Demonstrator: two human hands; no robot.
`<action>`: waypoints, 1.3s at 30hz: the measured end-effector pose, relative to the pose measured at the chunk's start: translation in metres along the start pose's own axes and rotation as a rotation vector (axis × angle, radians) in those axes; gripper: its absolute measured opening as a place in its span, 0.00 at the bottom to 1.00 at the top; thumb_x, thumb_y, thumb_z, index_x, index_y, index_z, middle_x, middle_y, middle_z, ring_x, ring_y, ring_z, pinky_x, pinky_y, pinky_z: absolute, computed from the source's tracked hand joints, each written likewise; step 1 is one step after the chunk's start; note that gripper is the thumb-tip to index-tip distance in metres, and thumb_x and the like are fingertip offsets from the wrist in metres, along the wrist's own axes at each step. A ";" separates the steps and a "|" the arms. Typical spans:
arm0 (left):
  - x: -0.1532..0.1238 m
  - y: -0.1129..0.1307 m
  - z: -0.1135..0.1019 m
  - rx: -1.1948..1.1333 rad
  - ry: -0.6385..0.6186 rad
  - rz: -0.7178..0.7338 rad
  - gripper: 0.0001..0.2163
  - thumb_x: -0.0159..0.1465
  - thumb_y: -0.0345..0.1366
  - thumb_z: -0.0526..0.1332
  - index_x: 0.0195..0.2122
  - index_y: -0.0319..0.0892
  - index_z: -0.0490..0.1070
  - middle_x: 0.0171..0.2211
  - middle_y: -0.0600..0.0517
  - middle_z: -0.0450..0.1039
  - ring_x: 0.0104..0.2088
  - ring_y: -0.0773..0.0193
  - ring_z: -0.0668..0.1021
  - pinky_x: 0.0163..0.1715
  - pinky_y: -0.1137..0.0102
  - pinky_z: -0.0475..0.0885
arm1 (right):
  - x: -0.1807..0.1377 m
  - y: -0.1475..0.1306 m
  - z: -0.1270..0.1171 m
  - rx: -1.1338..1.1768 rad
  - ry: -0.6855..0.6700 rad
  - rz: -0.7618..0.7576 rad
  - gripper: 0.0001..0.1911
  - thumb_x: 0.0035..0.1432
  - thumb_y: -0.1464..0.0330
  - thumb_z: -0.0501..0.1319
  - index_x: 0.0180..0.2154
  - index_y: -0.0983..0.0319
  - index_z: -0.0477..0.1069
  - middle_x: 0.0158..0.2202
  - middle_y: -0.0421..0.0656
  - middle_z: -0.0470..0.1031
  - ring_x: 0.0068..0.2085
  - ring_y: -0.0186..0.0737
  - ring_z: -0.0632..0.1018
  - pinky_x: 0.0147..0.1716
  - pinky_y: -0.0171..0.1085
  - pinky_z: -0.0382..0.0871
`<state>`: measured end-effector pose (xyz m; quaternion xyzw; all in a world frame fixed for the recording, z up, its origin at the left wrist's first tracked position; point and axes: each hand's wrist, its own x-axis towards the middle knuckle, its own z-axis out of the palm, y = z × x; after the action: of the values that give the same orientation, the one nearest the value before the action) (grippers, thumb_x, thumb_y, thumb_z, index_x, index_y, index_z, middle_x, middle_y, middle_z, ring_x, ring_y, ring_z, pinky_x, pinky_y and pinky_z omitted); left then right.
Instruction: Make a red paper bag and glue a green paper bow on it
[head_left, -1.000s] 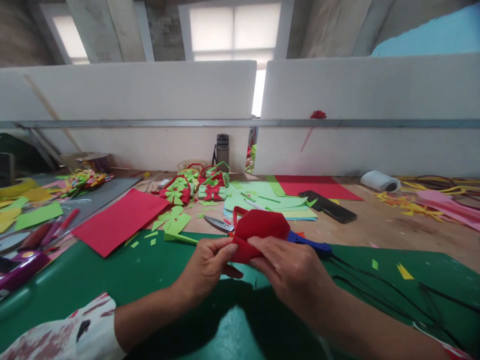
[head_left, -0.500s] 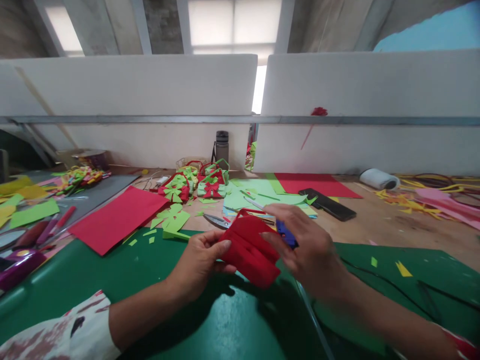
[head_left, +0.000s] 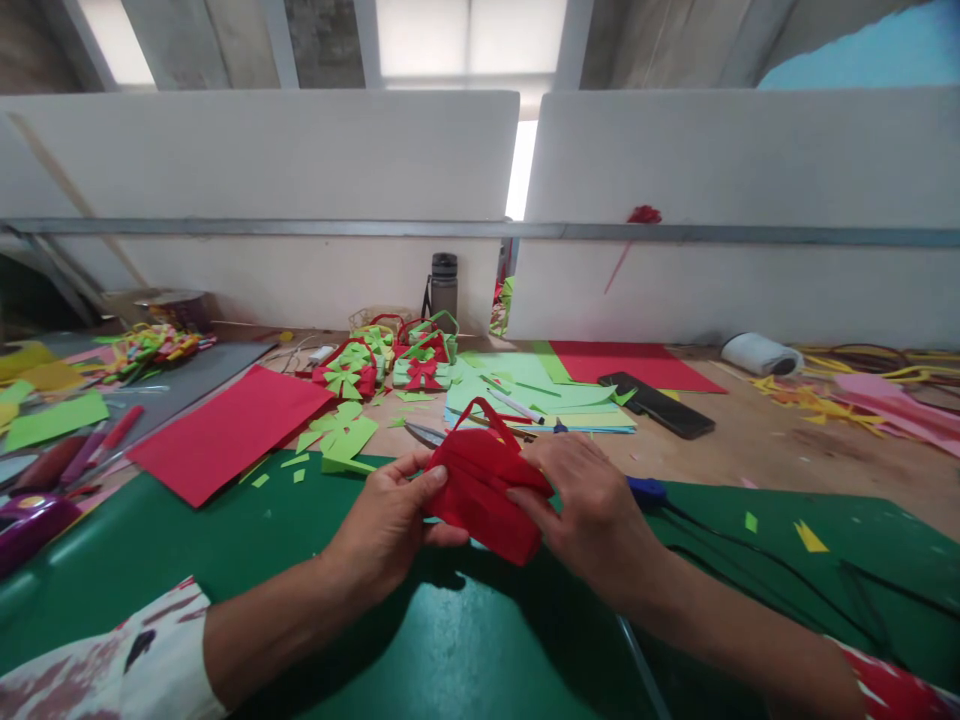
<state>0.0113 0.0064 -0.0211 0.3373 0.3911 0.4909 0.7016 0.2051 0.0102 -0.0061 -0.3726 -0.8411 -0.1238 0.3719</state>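
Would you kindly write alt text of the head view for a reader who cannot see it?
A person's left hand and right hand grip a folded red paper piece with a loop handle, one at each end, over a green mat. Behind it lie scissors, a red sheet, small paper baskets and a black phone.

matt red paper basket point(head_left: 480, 485) on glossy green plastic mat point(head_left: 225, 560)
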 end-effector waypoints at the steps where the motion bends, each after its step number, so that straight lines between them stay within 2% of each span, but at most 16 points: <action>1: 0.000 -0.001 0.000 -0.011 -0.014 -0.004 0.13 0.55 0.32 0.65 0.41 0.37 0.69 0.34 0.46 0.75 0.27 0.63 0.78 0.19 0.72 0.75 | -0.001 0.001 0.001 -0.038 0.022 -0.073 0.05 0.59 0.73 0.57 0.37 0.64 0.70 0.34 0.48 0.76 0.37 0.45 0.75 0.42 0.48 0.66; 3: 0.000 -0.002 -0.001 -0.023 -0.046 -0.003 0.14 0.55 0.32 0.65 0.42 0.37 0.68 0.36 0.45 0.75 0.28 0.62 0.78 0.18 0.72 0.75 | -0.002 0.002 0.001 -0.098 0.045 -0.209 0.10 0.60 0.75 0.54 0.43 0.65 0.71 0.36 0.49 0.76 0.39 0.45 0.75 0.44 0.50 0.65; 6: -0.001 -0.003 -0.001 -0.040 -0.090 0.004 0.14 0.54 0.33 0.66 0.41 0.36 0.68 0.33 0.46 0.74 0.27 0.63 0.77 0.18 0.73 0.75 | -0.004 0.000 0.001 -0.184 0.005 -0.373 0.17 0.62 0.76 0.49 0.49 0.68 0.69 0.40 0.55 0.76 0.43 0.49 0.75 0.42 0.50 0.67; 10: 0.000 -0.002 -0.001 -0.062 -0.106 -0.001 0.15 0.54 0.34 0.66 0.41 0.36 0.68 0.33 0.47 0.74 0.26 0.64 0.76 0.19 0.73 0.74 | -0.006 -0.002 0.002 -0.282 -0.049 -0.458 0.18 0.63 0.76 0.46 0.49 0.69 0.70 0.42 0.56 0.76 0.44 0.51 0.75 0.44 0.52 0.65; 15: 0.003 -0.001 -0.003 0.049 -0.084 0.015 0.14 0.54 0.37 0.67 0.39 0.38 0.69 0.31 0.48 0.74 0.27 0.64 0.77 0.20 0.72 0.74 | -0.003 0.000 0.003 -0.168 -0.084 -0.231 0.13 0.63 0.75 0.50 0.45 0.69 0.71 0.33 0.48 0.79 0.37 0.45 0.75 0.42 0.48 0.61; 18: 0.004 -0.001 -0.003 0.150 -0.071 0.044 0.12 0.54 0.37 0.67 0.37 0.37 0.69 0.29 0.48 0.75 0.26 0.64 0.77 0.22 0.72 0.73 | 0.002 -0.001 0.000 -0.050 -0.075 -0.089 0.11 0.63 0.73 0.52 0.43 0.66 0.71 0.33 0.46 0.80 0.36 0.43 0.76 0.44 0.47 0.59; 22: 0.002 0.001 0.002 0.254 -0.131 0.044 0.12 0.53 0.36 0.67 0.35 0.36 0.69 0.26 0.49 0.76 0.25 0.65 0.77 0.26 0.73 0.72 | 0.005 -0.004 -0.001 0.057 -0.082 -0.018 0.09 0.62 0.73 0.55 0.39 0.62 0.73 0.31 0.42 0.79 0.34 0.40 0.76 0.47 0.48 0.55; 24: 0.000 0.004 0.007 0.284 -0.125 0.060 0.14 0.52 0.34 0.67 0.38 0.37 0.67 0.25 0.49 0.76 0.25 0.63 0.78 0.27 0.71 0.73 | 0.004 -0.005 -0.001 0.095 -0.093 0.005 0.08 0.61 0.73 0.55 0.35 0.61 0.73 0.27 0.40 0.78 0.32 0.38 0.74 0.49 0.49 0.53; 28: -0.003 0.010 0.013 0.335 -0.148 0.176 0.26 0.52 0.30 0.66 0.52 0.40 0.61 0.28 0.50 0.78 0.25 0.63 0.78 0.25 0.73 0.71 | 0.005 -0.005 -0.003 0.182 -0.147 0.027 0.09 0.60 0.73 0.57 0.28 0.60 0.72 0.25 0.37 0.75 0.31 0.37 0.74 0.51 0.52 0.49; 31: -0.002 0.014 0.012 0.361 -0.176 0.214 0.20 0.52 0.29 0.65 0.47 0.36 0.69 0.32 0.48 0.79 0.28 0.64 0.78 0.26 0.75 0.72 | 0.006 -0.004 -0.007 0.205 -0.119 0.060 0.06 0.58 0.72 0.59 0.37 0.59 0.73 0.34 0.40 0.78 0.38 0.40 0.75 0.53 0.52 0.48; 33: 0.000 0.016 0.009 0.318 -0.139 0.218 0.18 0.52 0.31 0.66 0.44 0.35 0.71 0.32 0.48 0.79 0.29 0.63 0.79 0.29 0.73 0.74 | 0.008 -0.004 -0.012 0.220 -0.078 0.136 0.12 0.57 0.72 0.60 0.45 0.60 0.70 0.43 0.44 0.76 0.46 0.44 0.73 0.53 0.51 0.52; 34: 0.001 0.016 0.006 0.279 -0.114 0.223 0.19 0.53 0.33 0.66 0.46 0.35 0.70 0.33 0.48 0.79 0.29 0.62 0.79 0.31 0.71 0.75 | 0.009 -0.004 -0.014 0.245 -0.070 0.194 0.15 0.56 0.71 0.60 0.47 0.61 0.68 0.46 0.46 0.75 0.48 0.45 0.72 0.52 0.49 0.55; 36: 0.002 0.017 0.001 0.210 -0.073 0.230 0.24 0.53 0.35 0.66 0.51 0.37 0.66 0.34 0.48 0.79 0.30 0.60 0.80 0.32 0.67 0.76 | 0.011 -0.004 -0.016 0.346 -0.089 0.336 0.18 0.56 0.69 0.61 0.50 0.61 0.67 0.48 0.46 0.73 0.49 0.44 0.72 0.48 0.44 0.62; 39: 0.001 0.017 -0.004 0.194 -0.045 0.254 0.29 0.53 0.35 0.67 0.56 0.39 0.61 0.34 0.49 0.79 0.31 0.59 0.80 0.33 0.67 0.76 | 0.012 -0.004 -0.016 0.530 -0.170 0.514 0.17 0.55 0.67 0.61 0.47 0.59 0.69 0.44 0.42 0.75 0.44 0.41 0.75 0.42 0.39 0.67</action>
<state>0.0008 0.0123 -0.0083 0.4609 0.3752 0.5280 0.6067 0.2053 0.0064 0.0138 -0.4714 -0.7510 0.2267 0.4030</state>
